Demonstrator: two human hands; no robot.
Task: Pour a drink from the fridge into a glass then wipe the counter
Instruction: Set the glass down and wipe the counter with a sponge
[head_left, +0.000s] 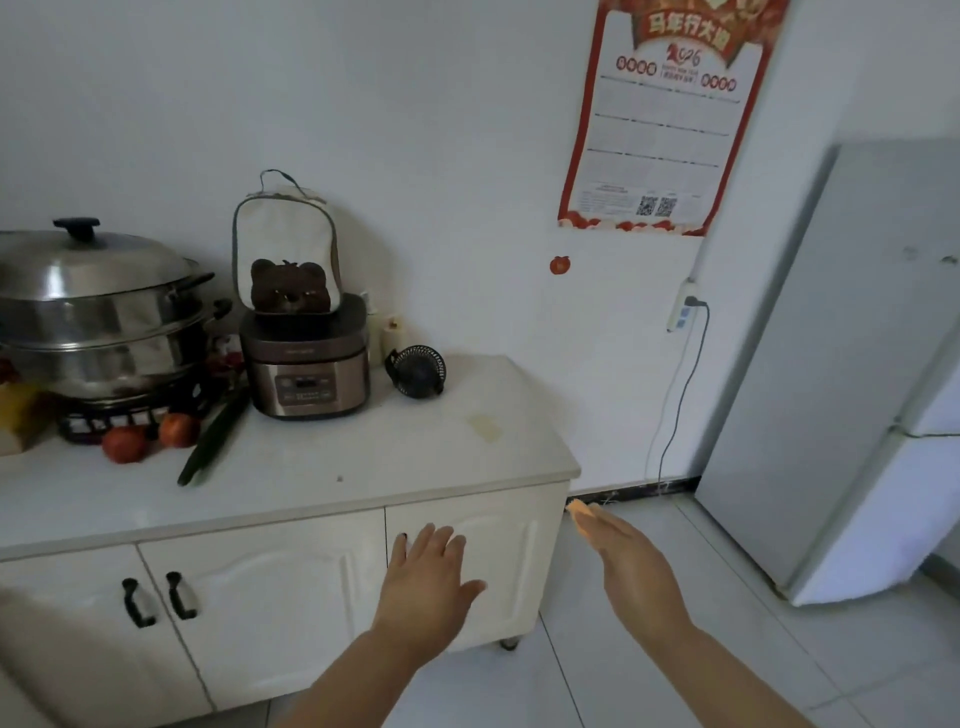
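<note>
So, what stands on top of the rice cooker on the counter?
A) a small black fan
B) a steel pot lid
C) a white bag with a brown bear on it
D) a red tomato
C: the white bag with a brown bear rests upright on the rice cooker; the small black fan sits beside it on the counter.

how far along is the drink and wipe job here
Nothing looks done yet. The fridge on the right is shut, and no glass, drink or cloth shows on the counter. In hand: nothing; the left hand and right hand are both open and empty, held out in front of the cabinet. Left: open the fridge, fetch the drink, find a glass, pour, then wipe the counter, where a yellowish stain sits.
</note>
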